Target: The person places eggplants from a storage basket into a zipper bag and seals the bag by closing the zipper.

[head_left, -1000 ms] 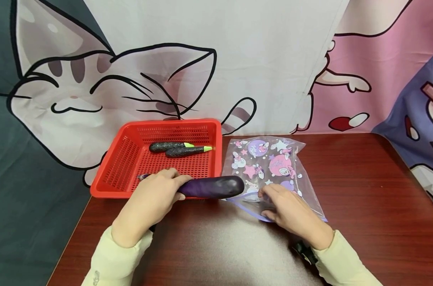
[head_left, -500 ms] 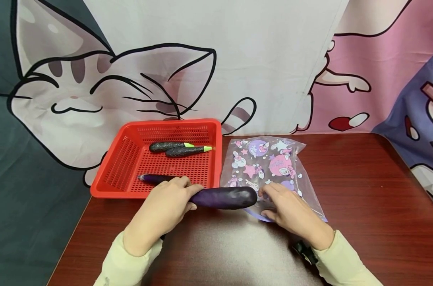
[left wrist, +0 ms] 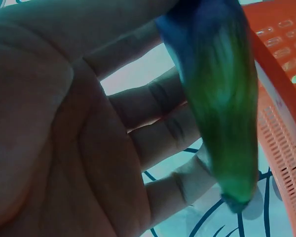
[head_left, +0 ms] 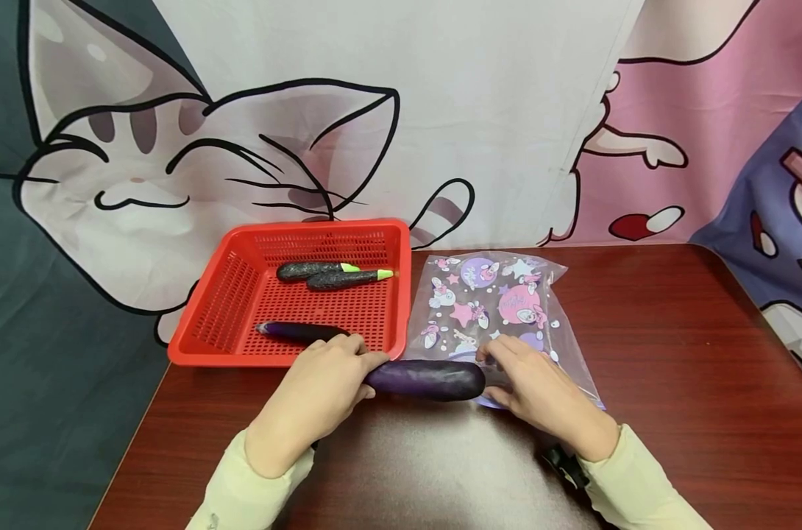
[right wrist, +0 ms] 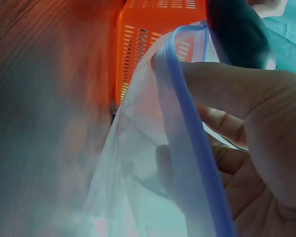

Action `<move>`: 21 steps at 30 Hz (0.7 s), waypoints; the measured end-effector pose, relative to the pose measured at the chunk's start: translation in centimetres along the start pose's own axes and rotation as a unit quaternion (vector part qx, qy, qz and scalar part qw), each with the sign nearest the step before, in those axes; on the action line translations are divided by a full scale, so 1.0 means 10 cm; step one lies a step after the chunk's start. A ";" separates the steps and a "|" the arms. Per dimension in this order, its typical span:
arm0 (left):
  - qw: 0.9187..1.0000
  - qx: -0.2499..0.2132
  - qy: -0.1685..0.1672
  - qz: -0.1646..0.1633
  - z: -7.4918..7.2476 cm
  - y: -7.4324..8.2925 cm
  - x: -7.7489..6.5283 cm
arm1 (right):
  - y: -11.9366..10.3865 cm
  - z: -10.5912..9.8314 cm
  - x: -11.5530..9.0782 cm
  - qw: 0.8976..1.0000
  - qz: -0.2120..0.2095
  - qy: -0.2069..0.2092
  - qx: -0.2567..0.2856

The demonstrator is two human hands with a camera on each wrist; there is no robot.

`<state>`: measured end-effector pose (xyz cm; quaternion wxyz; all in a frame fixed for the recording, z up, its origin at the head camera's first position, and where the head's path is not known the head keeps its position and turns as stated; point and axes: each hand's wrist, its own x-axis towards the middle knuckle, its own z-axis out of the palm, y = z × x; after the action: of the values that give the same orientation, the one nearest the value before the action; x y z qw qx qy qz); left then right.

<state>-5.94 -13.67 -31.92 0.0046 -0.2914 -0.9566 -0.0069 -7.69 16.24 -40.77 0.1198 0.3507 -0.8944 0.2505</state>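
Observation:
My left hand [head_left: 331, 383] grips a dark purple eggplant [head_left: 427, 379], whose rounded end points right. Its narrow greenish end [left wrist: 224, 123] lies across the fingers in the left wrist view. At the mouth of a clear printed zip bag [head_left: 463, 313] is my right hand [head_left: 533, 386], thumb and fingers spread apart. The purple zip rim [right wrist: 192, 116] crosses that hand in the right wrist view, with a fingertip showing through the plastic. The eggplant's rounded end sits between the right thumb and fingers in the head view; I cannot tell if it touches them.
A red perforated basket [head_left: 404, 294] stands at the table's back left. Inside lie another eggplant [head_left: 302, 331] and two dark bumpy vegetables [head_left: 349, 280] with light green ends. The bag lies on the brown wooden table [head_left: 666, 353], right of the basket. A printed curtain [head_left: 507, 110] hangs behind.
My left hand has carried the eggplant right and toward me, from over the basket's front edge to the bag's mouth. The right hand has stayed in place.

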 end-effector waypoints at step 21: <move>1.000 0.011 0.006 0.000 0.06 0.21 0.04 | -0.02 -0.06 0.01 0.999 -0.032 0.037 0.001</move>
<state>-5.05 -11.69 -32.53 0.0140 -0.2913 -0.9565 0.0020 -7.58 16.36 -40.15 0.1600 0.3698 -0.8776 0.2599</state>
